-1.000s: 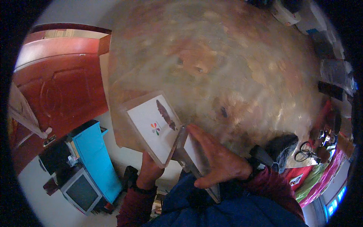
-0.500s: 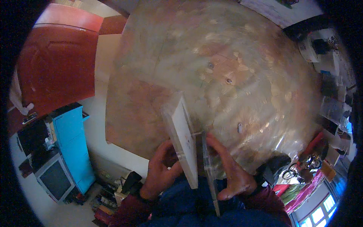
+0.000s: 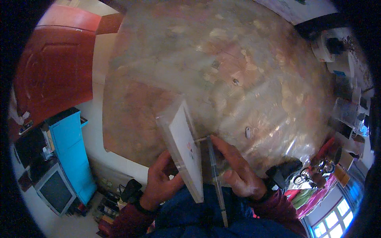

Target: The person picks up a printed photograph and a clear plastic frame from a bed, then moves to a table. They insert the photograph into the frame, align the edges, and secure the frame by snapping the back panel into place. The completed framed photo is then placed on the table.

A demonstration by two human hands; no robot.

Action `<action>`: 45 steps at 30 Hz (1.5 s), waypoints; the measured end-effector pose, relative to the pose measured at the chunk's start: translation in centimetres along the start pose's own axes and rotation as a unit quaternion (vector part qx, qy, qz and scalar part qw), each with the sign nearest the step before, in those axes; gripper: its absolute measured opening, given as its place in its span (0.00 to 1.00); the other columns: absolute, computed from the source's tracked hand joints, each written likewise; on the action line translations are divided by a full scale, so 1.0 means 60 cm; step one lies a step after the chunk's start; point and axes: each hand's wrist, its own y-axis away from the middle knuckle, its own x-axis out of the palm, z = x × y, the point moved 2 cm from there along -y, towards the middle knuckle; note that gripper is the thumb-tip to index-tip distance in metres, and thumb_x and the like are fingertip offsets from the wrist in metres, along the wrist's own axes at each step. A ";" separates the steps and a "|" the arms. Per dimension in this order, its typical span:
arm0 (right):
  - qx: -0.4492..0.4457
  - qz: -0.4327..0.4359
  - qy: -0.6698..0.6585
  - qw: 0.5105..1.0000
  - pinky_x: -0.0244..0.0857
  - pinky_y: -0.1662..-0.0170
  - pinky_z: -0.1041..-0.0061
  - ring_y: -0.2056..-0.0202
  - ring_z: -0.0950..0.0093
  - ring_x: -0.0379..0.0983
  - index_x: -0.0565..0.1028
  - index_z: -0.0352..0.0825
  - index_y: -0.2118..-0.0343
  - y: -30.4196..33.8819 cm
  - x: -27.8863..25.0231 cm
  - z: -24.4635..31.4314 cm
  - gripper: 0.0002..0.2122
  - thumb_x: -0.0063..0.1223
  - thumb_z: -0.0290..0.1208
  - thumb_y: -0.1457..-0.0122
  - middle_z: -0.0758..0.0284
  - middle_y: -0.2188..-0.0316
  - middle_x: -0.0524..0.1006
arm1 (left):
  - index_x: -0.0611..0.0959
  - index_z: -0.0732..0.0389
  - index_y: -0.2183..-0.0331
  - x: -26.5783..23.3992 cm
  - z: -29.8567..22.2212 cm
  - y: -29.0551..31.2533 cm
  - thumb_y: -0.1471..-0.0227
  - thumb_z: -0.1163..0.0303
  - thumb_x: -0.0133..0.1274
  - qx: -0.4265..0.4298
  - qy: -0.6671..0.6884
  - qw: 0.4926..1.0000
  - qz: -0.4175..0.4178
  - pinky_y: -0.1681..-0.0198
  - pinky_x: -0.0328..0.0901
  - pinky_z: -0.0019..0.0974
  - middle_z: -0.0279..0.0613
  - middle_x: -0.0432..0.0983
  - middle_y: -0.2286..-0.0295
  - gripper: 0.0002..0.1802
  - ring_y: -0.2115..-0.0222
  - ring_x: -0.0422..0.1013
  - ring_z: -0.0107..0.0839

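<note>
Swung round quite a bit since a second ago — the clear-sided box [image 3: 186, 146] had its white face toward the camera, and now it's standing nearly edge-on. It's held up in front of the body, over the near edge of a brown patterned surface [image 3: 137, 115]. Left hand [image 3: 160, 182] is gripping its left side; right hand [image 3: 242, 174] has the thin clear panel [image 3: 216, 178], thumb and fingers along its right side. Hands are apart, with a narrow gap between the two pieces. Can't tell if they're joined at the far end.

What could go wrong, I reckon: both pieces look smooth, so a loose grip could let one slide down toward the lap, or their edges could knock if the hands close unevenly.

Further out, a small white object [image 3: 248, 132] lies beyond the right hand — not really blocking anything. A dark bundle [image 3: 285, 171] sits right by the right wrist, so an elbow-out move might bump it. Far left: blue cabinet [image 3: 71, 146], red door [image 3: 59, 63].
</note>
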 end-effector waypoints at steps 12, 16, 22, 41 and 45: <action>0.004 0.010 0.003 1.000 0.48 0.34 0.60 0.34 0.50 0.51 0.55 0.26 0.34 -0.007 -0.009 0.002 0.38 0.45 0.53 0.36 0.45 0.35 0.53 | 0.69 0.64 0.43 0.008 0.002 -0.001 0.50 0.78 0.61 -0.002 0.052 0.999 -0.009 0.44 0.66 0.41 0.42 0.71 0.49 0.33 0.47 0.69 0.34; 0.004 0.013 0.007 1.000 0.48 0.34 0.60 0.34 0.50 0.52 0.55 0.26 0.34 -0.008 -0.009 0.000 0.38 0.46 0.54 0.37 0.45 0.35 0.53 | 0.71 0.65 0.44 0.005 0.017 -0.002 0.51 0.78 0.63 -0.073 0.136 0.987 -0.031 0.44 0.66 0.42 0.41 0.70 0.48 0.33 0.47 0.69 0.35; -0.002 0.007 0.013 1.000 0.47 0.33 0.60 0.34 0.51 0.51 0.55 0.26 0.34 -0.008 -0.009 -0.004 0.38 0.46 0.53 0.37 0.45 0.35 0.54 | 0.72 0.66 0.44 0.006 0.017 -0.006 0.52 0.78 0.64 -0.054 0.146 0.988 -0.024 0.43 0.66 0.41 0.41 0.68 0.47 0.33 0.47 0.69 0.35; 0.005 0.005 0.000 1.000 0.55 0.39 0.65 0.41 0.58 0.60 0.58 0.28 0.35 -0.014 -0.010 -0.005 0.33 0.47 0.44 0.38 0.52 0.40 0.62 | 0.67 0.64 0.41 0.010 0.015 -0.003 0.54 0.76 0.67 -0.048 0.061 0.997 -0.002 0.39 0.63 0.46 0.43 0.63 0.45 0.39 0.42 0.64 0.40; 0.008 0.001 0.002 1.000 0.54 0.38 0.64 0.40 0.58 0.60 0.59 0.27 0.35 -0.014 -0.010 -0.009 0.32 0.44 0.43 0.38 0.51 0.40 0.64 | 0.67 0.64 0.42 0.012 0.015 -0.004 0.54 0.76 0.66 -0.041 0.052 0.998 -0.008 0.40 0.64 0.46 0.44 0.64 0.45 0.39 0.43 0.65 0.39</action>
